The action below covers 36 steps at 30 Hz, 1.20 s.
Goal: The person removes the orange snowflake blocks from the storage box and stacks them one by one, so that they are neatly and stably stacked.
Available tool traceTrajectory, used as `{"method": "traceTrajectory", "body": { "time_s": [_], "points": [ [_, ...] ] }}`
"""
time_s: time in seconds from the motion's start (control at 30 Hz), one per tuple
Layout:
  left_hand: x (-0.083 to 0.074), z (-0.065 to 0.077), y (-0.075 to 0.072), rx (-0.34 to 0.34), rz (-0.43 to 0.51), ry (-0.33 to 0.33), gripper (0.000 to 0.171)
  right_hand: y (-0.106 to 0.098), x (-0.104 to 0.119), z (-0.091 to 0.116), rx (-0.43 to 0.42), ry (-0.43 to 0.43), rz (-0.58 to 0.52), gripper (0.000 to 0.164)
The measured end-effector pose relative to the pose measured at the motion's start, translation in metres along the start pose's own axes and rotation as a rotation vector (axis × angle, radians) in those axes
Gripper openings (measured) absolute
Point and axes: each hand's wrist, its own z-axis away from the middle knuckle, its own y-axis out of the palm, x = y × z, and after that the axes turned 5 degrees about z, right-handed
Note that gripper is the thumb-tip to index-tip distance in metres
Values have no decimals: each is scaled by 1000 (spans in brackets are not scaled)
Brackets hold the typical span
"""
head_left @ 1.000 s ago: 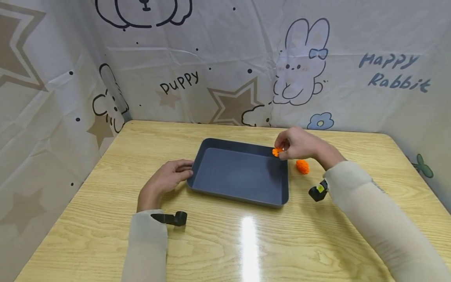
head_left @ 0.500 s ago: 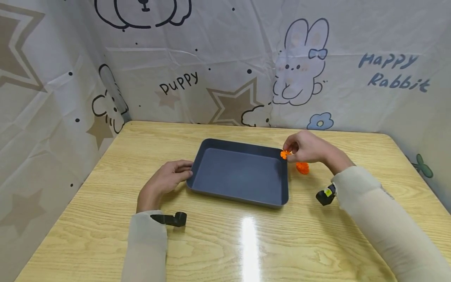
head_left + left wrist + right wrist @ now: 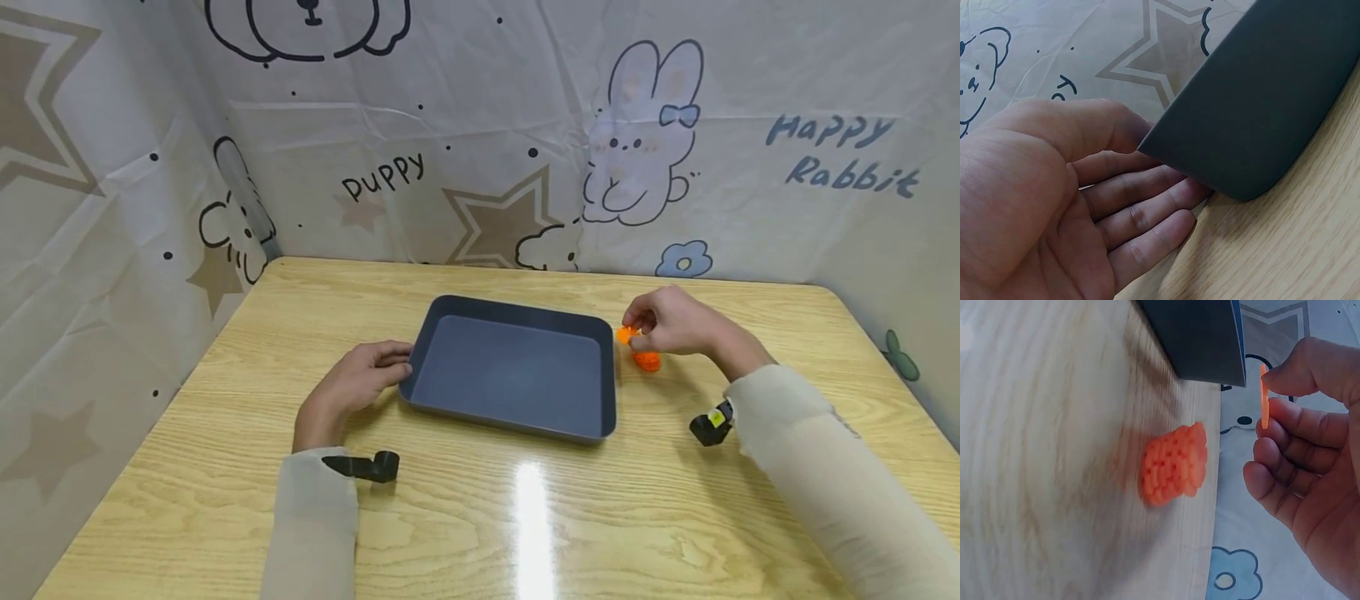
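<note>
A dark grey rectangular tray (image 3: 510, 367) lies on the table, its inside bare. At its left end my left hand (image 3: 356, 379) touches the outer wall and rim with loosely extended fingers; the left wrist view shows the thumb (image 3: 1113, 128) near the rim corner. Between thumb and index finger, my right hand (image 3: 675, 321) pinches a thin orange notched disc (image 3: 1264, 397), held above the table just beyond the tray's right end. Below that hand stands a short stack of orange discs (image 3: 1175, 464), partly hidden by the fingers in the head view.
The pale wooden table (image 3: 450, 517) reaches back to a cloth backdrop (image 3: 480, 125) with printed animals and stars. Another cloth hangs on the left. A black wrist camera (image 3: 711, 425) juts from the right sleeve, another camera (image 3: 384, 467) from the left.
My right hand has moved right with the orange disc, from over the tray's far right corner to a spot outside it above the stack. The left hand and tray stay put.
</note>
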Motion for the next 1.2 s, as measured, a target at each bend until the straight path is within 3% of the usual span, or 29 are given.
{"method": "traceTrajectory", "body": {
  "time_s": [0.4, 1.2],
  "points": [
    [1, 0, 0, -13, 8, -7, 44, 7, -15, 14, -26, 32, 9, 17],
    [1, 1, 1, -23, -7, -14, 45, 18, -26, 20, -31, 70, -4, 17]
  ]
}}
